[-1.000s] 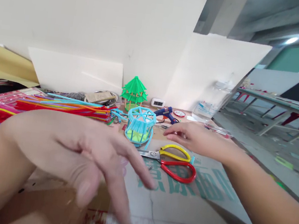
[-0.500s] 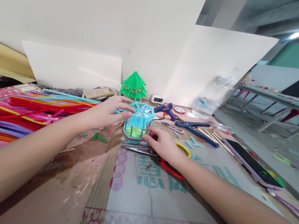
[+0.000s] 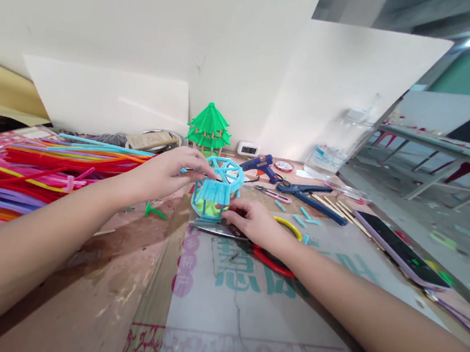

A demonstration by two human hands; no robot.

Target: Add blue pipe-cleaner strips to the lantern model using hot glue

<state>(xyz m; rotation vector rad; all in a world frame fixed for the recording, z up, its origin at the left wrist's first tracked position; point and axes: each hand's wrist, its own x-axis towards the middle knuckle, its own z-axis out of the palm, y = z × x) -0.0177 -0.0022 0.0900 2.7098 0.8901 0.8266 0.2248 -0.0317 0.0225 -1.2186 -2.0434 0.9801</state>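
A small light-blue pavilion model (image 3: 217, 193), with a spoked open top, thin posts and a yellow-green floor, stands at the middle of the table. My left hand (image 3: 169, 174) reaches in from the left, its thumb and fingers closed on the roof rim. At the lower right of the model, my right hand (image 3: 250, 222) pinches a post or the base edge; its fingertips partly hide the exact spot. Scissors (image 3: 277, 262) with red and yellow handles lie beneath my right hand, blades toward the model. Behind stands a green tiered-roof pavilion (image 3: 209, 128).
Bundles of coloured pipe cleaners (image 3: 62, 160) cover the left side. Behind to the right are a glue gun (image 3: 262, 167), a white timer (image 3: 248, 149), blue-handled pliers (image 3: 314, 202) and a plastic bottle (image 3: 336, 143). A phone (image 3: 402, 249) lies at the right edge, near short blue cut pieces (image 3: 299, 220).
The view has shifted slightly. The blue pavilion appears turned a little, its front roof panel and posts showing more squarely. Both hands remain at it, the left fingers reaching slightly farther over the roof.
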